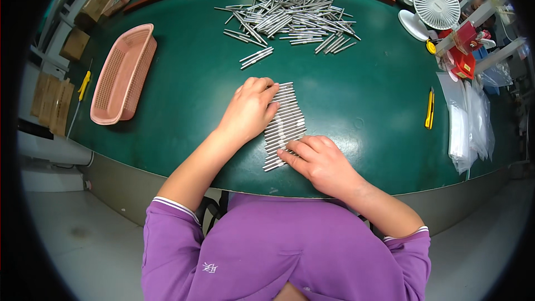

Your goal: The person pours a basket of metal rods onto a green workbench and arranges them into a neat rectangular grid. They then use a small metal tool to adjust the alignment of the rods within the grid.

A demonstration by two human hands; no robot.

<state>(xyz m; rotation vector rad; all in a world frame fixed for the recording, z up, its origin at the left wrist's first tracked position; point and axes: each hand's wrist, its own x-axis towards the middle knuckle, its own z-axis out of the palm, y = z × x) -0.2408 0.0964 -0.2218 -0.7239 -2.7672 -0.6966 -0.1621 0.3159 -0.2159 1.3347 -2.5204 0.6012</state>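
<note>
I am squaring up a row of metal rods [285, 124] lying side by side at the centre of the frame on the green table [184, 95]. To do it well, I judge both palms should stay low and press evenly so no rod rolls out. My left hand [249, 108] lies flat, fingers together, on the row's left edge; my right hand [319, 161] rests fingertips on its lower end, gripping nothing.

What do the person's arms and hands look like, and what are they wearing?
Both arms are bare from the elbows down. The left hand and right hand wear no gloves, and no rings or watch show. The short purple sleeves have thin white stripes at the cuffs, and the purple top has a small white mark on its front.
</note>
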